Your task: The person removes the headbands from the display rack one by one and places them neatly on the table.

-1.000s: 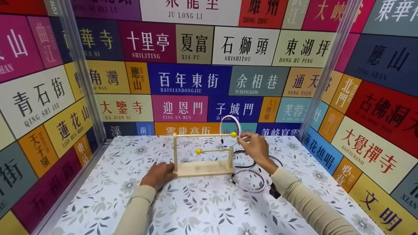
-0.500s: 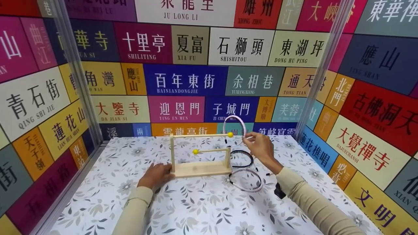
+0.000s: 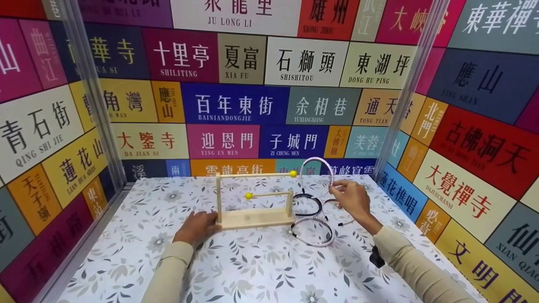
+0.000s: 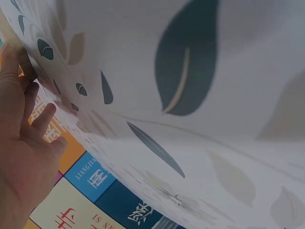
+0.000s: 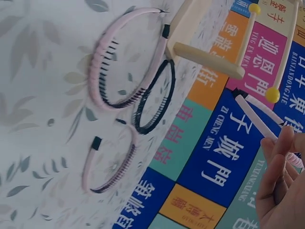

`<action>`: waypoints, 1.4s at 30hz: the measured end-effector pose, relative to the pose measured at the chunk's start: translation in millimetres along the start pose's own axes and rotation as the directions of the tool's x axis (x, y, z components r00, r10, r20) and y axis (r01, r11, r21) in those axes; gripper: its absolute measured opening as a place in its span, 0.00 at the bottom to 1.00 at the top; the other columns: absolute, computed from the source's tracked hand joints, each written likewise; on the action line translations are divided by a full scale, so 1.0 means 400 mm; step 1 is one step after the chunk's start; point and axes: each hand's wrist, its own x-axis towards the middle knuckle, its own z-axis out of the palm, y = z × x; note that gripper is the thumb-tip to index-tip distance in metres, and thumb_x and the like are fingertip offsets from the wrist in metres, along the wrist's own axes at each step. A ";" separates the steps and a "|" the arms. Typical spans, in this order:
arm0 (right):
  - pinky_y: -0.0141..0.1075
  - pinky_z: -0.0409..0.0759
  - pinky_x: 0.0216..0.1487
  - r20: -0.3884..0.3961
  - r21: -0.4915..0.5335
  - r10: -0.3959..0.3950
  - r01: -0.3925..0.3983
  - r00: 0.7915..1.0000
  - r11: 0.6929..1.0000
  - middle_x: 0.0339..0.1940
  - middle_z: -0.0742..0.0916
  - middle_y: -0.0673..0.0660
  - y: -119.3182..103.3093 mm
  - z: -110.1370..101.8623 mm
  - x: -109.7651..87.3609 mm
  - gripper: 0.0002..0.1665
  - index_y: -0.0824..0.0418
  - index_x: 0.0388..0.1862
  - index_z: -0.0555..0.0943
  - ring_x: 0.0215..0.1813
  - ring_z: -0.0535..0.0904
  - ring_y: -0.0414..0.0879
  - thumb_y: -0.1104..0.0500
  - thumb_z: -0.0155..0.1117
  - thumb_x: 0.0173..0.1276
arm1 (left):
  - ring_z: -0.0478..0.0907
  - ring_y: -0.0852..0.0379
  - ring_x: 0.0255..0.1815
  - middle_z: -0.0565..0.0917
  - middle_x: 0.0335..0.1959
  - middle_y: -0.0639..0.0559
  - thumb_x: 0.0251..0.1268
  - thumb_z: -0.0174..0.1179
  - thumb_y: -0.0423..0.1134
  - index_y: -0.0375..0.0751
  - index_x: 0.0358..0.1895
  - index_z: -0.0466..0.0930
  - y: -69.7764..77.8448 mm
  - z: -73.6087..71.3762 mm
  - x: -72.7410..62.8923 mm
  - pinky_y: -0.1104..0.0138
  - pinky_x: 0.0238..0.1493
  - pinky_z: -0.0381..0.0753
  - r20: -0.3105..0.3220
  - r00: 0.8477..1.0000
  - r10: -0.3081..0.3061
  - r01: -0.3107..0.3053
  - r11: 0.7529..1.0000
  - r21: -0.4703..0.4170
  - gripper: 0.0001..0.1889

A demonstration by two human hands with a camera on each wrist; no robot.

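My right hand point(image 3: 350, 201) pinches a pale pink toothed headband point(image 3: 333, 171) between thumb and fingers. The headband is upright in the air, right of a wooden stand point(image 3: 257, 217). Two horizontal rods run from the stand's posts, tipped by an upper yellow ball point(image 3: 293, 173) and a lower yellow ball point(image 3: 249, 196). Neither rod bears a headband. At the stand's left end, my left hand point(image 3: 197, 227) holds the base; its outer fingers are loose in the left wrist view. The right wrist view shows the held headband's black tip near the upper ball.
Right of the stand lie a black headband point(image 3: 321, 206) and a pink headband point(image 3: 309, 243). Another pink headband point(image 5: 131, 152) lies farther right, partly behind my right hand in the head view. Colourful sign-printed walls enclose the flower-patterned table point(image 3: 252, 269).
My right hand has moved rightward with the pink headband, from beside the upper yellow ball to clear of it. My left hand has stayed at the stand.
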 end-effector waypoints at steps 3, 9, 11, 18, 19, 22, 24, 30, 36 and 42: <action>0.35 0.71 0.12 0.010 -0.016 0.018 -0.018 1.000 1.000 0.39 0.92 0.62 0.035 -0.011 -0.020 0.17 0.59 0.50 0.90 0.15 0.82 0.49 0.50 0.70 0.71 | 0.80 0.44 0.63 0.87 0.55 0.51 0.69 0.69 0.49 0.51 0.64 0.83 -0.002 -0.005 -0.007 0.41 0.80 0.55 0.003 1.000 0.015 -0.015 1.000 -0.002 0.22; 0.33 0.66 0.11 0.058 -0.031 0.081 -0.079 0.995 0.996 0.33 0.93 0.57 0.110 -0.038 -0.067 0.18 0.61 0.50 0.90 0.14 0.80 0.45 0.50 0.69 0.72 | 0.79 0.44 0.65 0.86 0.59 0.50 0.70 0.68 0.50 0.51 0.64 0.83 -0.001 -0.013 -0.010 0.40 0.80 0.55 0.018 1.000 0.006 -0.006 1.000 0.004 0.22; 0.32 0.64 0.11 0.073 -0.033 0.103 -0.101 0.992 0.994 0.31 0.92 0.55 0.135 -0.046 -0.082 0.18 0.62 0.50 0.90 0.14 0.80 0.45 0.50 0.69 0.71 | 0.79 0.44 0.66 0.86 0.59 0.51 0.70 0.68 0.50 0.52 0.64 0.83 -0.002 -0.011 -0.010 0.40 0.81 0.53 0.021 1.000 -0.005 0.005 1.000 0.005 0.22; 0.33 0.68 0.13 0.112 -0.061 0.169 -0.163 0.979 0.985 0.33 0.92 0.57 0.205 -0.068 -0.136 0.17 0.63 0.47 0.90 0.15 0.80 0.45 0.51 0.69 0.71 | 0.78 0.45 0.65 0.86 0.58 0.52 0.70 0.68 0.52 0.52 0.66 0.82 -0.006 -0.001 -0.010 0.41 0.81 0.50 0.018 1.000 -0.015 0.015 1.000 0.008 0.24; 0.33 0.68 0.13 0.115 -0.067 0.180 -0.173 0.977 0.983 0.32 0.92 0.57 0.213 -0.071 -0.142 0.16 0.62 0.46 0.90 0.15 0.80 0.45 0.51 0.69 0.70 | 0.78 0.45 0.65 0.86 0.58 0.52 0.70 0.68 0.51 0.52 0.67 0.81 -0.004 -0.001 -0.011 0.41 0.82 0.50 0.017 1.000 -0.012 0.012 1.000 0.007 0.24; 0.33 0.69 0.13 0.141 -0.073 0.196 -0.187 0.971 0.980 0.29 0.91 0.55 0.234 -0.083 -0.165 0.15 0.62 0.45 0.91 0.17 0.82 0.48 0.52 0.69 0.70 | 0.78 0.45 0.65 0.86 0.58 0.52 0.70 0.68 0.51 0.51 0.68 0.81 -0.001 -0.002 -0.014 0.41 0.81 0.51 0.016 1.000 -0.006 0.006 1.000 0.005 0.25; 0.34 0.70 0.14 0.159 -0.073 0.207 -0.197 0.965 0.978 0.28 0.91 0.53 0.247 -0.091 -0.181 0.15 0.63 0.45 0.90 0.17 0.82 0.49 0.52 0.70 0.70 | 0.79 0.44 0.65 0.86 0.58 0.51 0.70 0.68 0.51 0.51 0.67 0.81 0.001 -0.004 -0.016 0.41 0.81 0.50 0.013 1.000 0.001 -0.001 1.000 -0.001 0.25; 0.35 0.74 0.16 0.184 -0.079 0.239 -0.228 0.953 0.970 0.32 0.92 0.57 0.277 -0.103 -0.214 0.15 0.64 0.43 0.91 0.18 0.82 0.49 0.53 0.70 0.68 | 0.79 0.43 0.65 0.87 0.57 0.49 0.70 0.68 0.51 0.51 0.66 0.82 -0.001 -0.007 -0.017 0.39 0.81 0.50 -0.003 1.000 0.008 -0.008 1.000 -0.009 0.23; 0.33 0.70 0.17 0.239 -0.112 0.300 -0.281 0.923 0.953 0.36 0.92 0.59 0.295 -0.114 -0.224 0.18 0.62 0.41 0.92 0.24 0.86 0.54 0.49 0.67 0.70 | 0.80 0.40 0.63 0.87 0.57 0.45 0.69 0.69 0.48 0.48 0.65 0.82 0.002 -0.007 -0.022 0.38 0.80 0.53 -0.055 0.996 0.073 -0.072 0.997 0.020 0.23; 0.31 0.70 0.18 0.297 -0.142 0.372 -0.345 0.879 0.928 0.35 0.92 0.60 0.318 -0.130 -0.231 0.25 0.67 0.44 0.90 0.25 0.86 0.52 0.45 0.67 0.70 | 0.79 0.41 0.65 0.87 0.58 0.47 0.70 0.69 0.49 0.49 0.66 0.81 0.009 -0.003 -0.018 0.39 0.81 0.51 -0.027 0.998 0.050 -0.050 0.999 -0.006 0.24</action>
